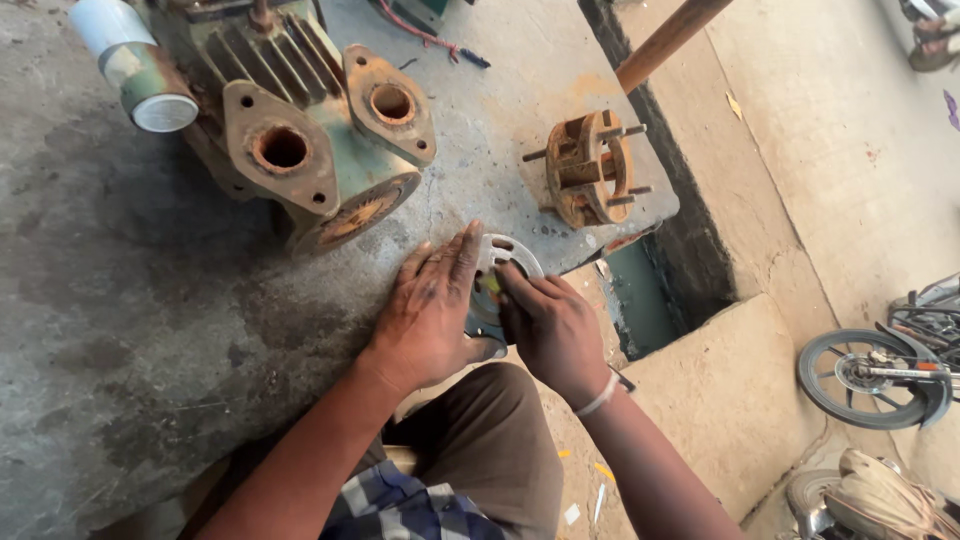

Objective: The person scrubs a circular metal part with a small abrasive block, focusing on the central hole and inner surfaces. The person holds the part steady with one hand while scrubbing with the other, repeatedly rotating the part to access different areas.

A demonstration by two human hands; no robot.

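Observation:
My left hand lies flat on a round grey metal plate with cut-outs at the front edge of the concrete slab. My right hand presses on the same plate from the right, its fingers curled around a small yellowish piece. Most of the plate is hidden under both hands. A rusty green pump body with two flanged ports stands just behind my left hand.
A rusty hub with studs sits at the slab's right edge. A wooden handle leans in above it. A gap with a green part drops right of the slab. A motorcycle wheel stands lower right.

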